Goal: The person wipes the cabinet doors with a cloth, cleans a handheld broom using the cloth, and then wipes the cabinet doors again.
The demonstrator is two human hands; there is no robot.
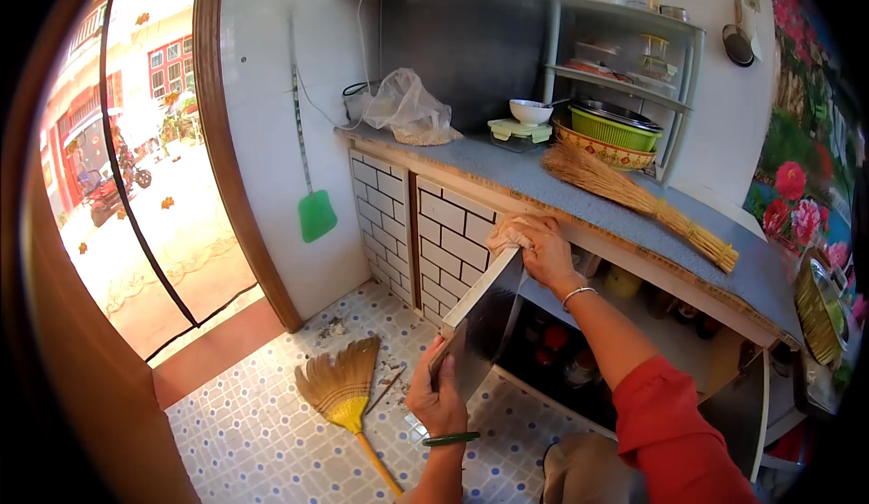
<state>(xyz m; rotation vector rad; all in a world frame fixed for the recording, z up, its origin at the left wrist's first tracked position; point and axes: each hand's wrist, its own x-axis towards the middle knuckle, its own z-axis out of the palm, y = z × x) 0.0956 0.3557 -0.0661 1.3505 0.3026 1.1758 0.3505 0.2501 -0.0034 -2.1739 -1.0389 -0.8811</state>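
Observation:
An opened cabinet door (484,323) stands out from the counter, its top edge pale and its inner face dark. My left hand (434,391), a green bangle at its wrist, grips the door's free edge, thumb on the inner face. My right hand (543,251) presses a crumpled pinkish cloth (509,232) at the door's top corner near the counter; some of its fingers are hidden by the cloth. Behind the door, the open cabinet holds jars with red lids (554,337), partly in shadow.
A broom (348,386) lies on the tiled floor beside swept debris. On the counter (489,162) are a straw whisk (643,201), a plastic bag (407,110), a white bowl (531,112) and a green basket (615,128). A green fly swatter (317,216) hangs near the doorway.

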